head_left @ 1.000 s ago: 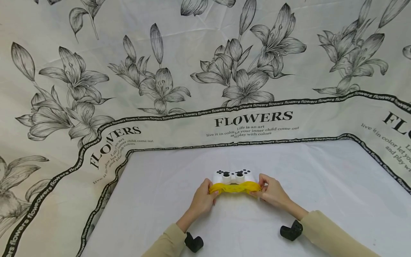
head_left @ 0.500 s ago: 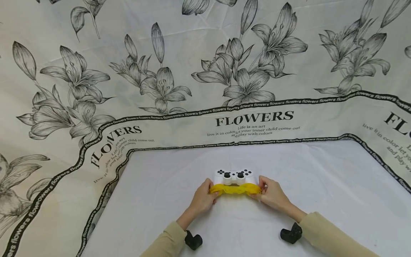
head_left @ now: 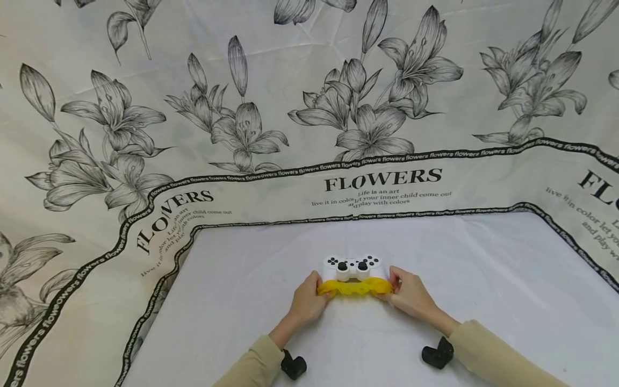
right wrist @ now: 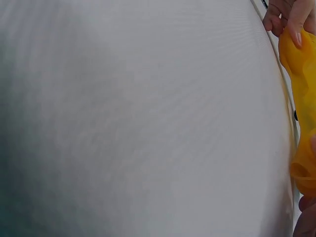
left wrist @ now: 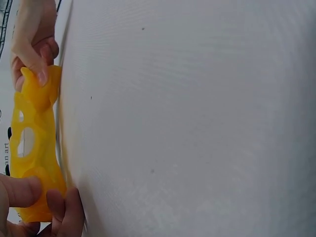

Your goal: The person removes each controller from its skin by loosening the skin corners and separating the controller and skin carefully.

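Note:
A white game controller (head_left: 353, 264) with black buttons and sticks faces up in the head view. Over its near side lies a soft yellow silicone cover (head_left: 355, 286), covering the grips. My left hand (head_left: 307, 300) pinches the left end of the cover, my right hand (head_left: 411, 293) its right end. In the left wrist view the cover (left wrist: 43, 158) shows an opening with white behind it; the left thumb (left wrist: 22, 191) presses on its near end. The right wrist view catches only part of the cover (right wrist: 302, 94), at the right edge.
A white cloth-covered table (head_left: 232, 290) spreads under the hands. Behind it hangs a flower-printed curtain (head_left: 271, 134) with a black lettered border. Black wrist devices (head_left: 293, 365) are worn at both sleeve cuffs.
The left hand and the cover's left end have shifted slightly right and down. The cover's near edge has crumpled and changed shape a little. Both hands keep their hold.

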Demonstrator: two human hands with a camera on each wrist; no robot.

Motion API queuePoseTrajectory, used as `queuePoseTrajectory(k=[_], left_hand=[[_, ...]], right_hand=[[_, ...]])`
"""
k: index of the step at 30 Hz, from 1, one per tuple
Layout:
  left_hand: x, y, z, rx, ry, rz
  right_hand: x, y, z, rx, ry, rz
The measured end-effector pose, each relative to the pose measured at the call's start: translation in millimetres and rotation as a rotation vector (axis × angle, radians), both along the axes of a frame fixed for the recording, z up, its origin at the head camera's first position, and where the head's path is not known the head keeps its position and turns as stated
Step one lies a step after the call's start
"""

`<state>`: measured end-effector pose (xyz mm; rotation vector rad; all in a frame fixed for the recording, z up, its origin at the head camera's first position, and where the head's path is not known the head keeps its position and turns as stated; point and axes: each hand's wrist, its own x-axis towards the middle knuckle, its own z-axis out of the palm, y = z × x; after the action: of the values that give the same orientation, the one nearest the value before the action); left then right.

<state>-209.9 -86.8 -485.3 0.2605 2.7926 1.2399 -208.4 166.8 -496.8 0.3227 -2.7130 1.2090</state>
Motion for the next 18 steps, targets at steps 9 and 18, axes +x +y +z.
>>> queuePoseTrajectory(k=[9,18], left_hand=[[1.7,2.7,-0.4,-0.030,0.022,0.015],[1.1,6.1,-2.1,-0.052,0.013,0.036]], right_hand=[[0.6,-1.3,2.2,0.012,-0.019,-0.030],[-0.6,-1.9,3.6,0.062,-0.007,-0.025]])
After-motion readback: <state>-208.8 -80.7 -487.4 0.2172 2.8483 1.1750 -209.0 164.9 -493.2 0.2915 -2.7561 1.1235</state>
